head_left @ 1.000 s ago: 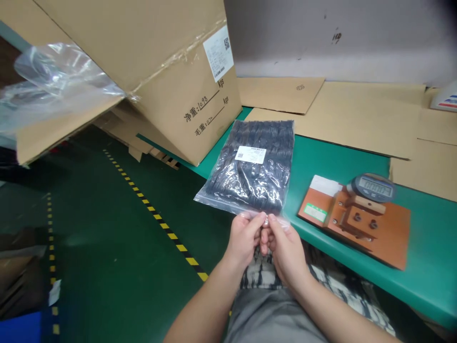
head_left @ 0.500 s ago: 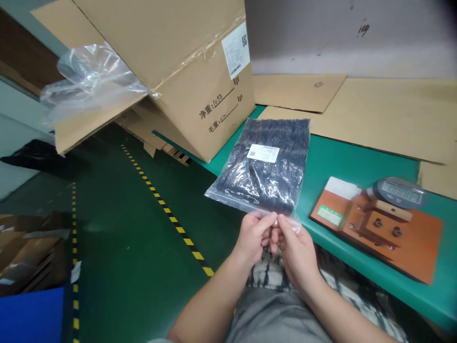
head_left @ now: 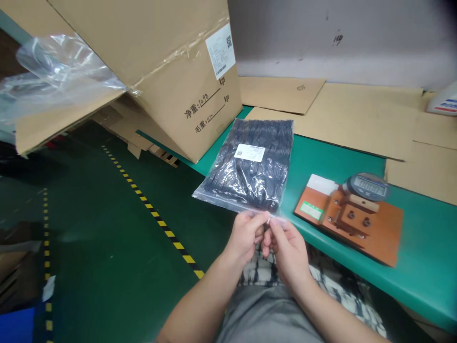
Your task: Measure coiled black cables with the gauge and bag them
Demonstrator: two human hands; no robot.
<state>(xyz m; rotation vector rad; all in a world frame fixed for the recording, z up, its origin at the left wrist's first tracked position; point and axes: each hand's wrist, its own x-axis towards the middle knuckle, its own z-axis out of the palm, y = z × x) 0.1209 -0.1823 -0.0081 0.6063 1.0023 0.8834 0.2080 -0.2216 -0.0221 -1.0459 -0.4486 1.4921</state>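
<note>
A clear zip bag (head_left: 246, 166) packed with dark, thin parts lies at the front edge of the green table (head_left: 321, 152), with a white label (head_left: 250, 152) on top. My left hand (head_left: 247, 234) pinches the bag's front edge between thumb and fingers. Right beside it, my right hand (head_left: 288, 245) grips the same edge near the bag's right corner. The thumbs almost meet. Most fingertips are hidden under the plastic and behind the thumbs.
Behind the bag on the left stands a big open carton (head_left: 160, 71) with clear plastic (head_left: 60, 71) hanging out. An orange gauge fixture (head_left: 382, 233) with a digital display sits right. Flat cardboard (head_left: 360, 114) lies along the wall. A bottle (head_left: 444, 100) shows at the right edge.
The view has turned to the right, so everything appears shifted left and the bottle has come into sight. Both hands keep their pinch on the bag's edge.
</note>
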